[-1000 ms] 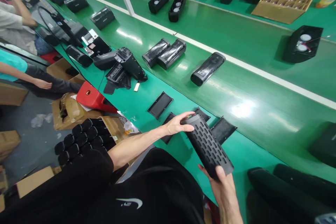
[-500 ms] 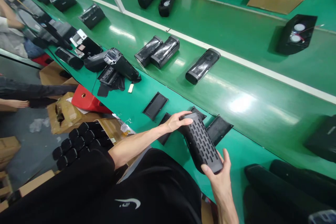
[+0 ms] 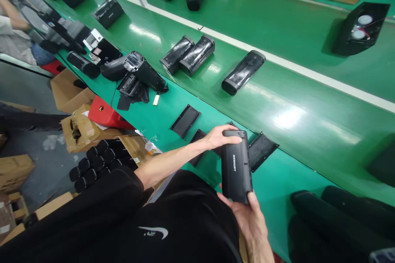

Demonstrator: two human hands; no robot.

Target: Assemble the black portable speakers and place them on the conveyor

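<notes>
A black speaker housing (image 3: 235, 168) marked "MERKURY" is held between both hands above the green bench. My left hand (image 3: 220, 136) is closed on its far end, thumb across the top face. At the near end, my right hand (image 3: 247, 213) grips it with thumb and fingers on opposite sides. Flat black panels lie around it: one panel (image 3: 185, 120) to the left, another panel (image 3: 262, 151) just right of the housing, and a third panel (image 3: 197, 148) partly behind my left forearm.
Several film-covered speakers, one speaker (image 3: 243, 72) nearest, sit on the green conveyor (image 3: 286, 90). Dark rounded pieces (image 3: 327, 213) stand at lower right. A pile of black parts (image 3: 138, 78) lies up the bench. A red stool (image 3: 108, 115) and a cardboard box (image 3: 82, 129) are at left.
The speaker housing has been turned over in my hands: its slotted face showed before, now the lettered face does. My right hand has moved slightly left and under the near end.
</notes>
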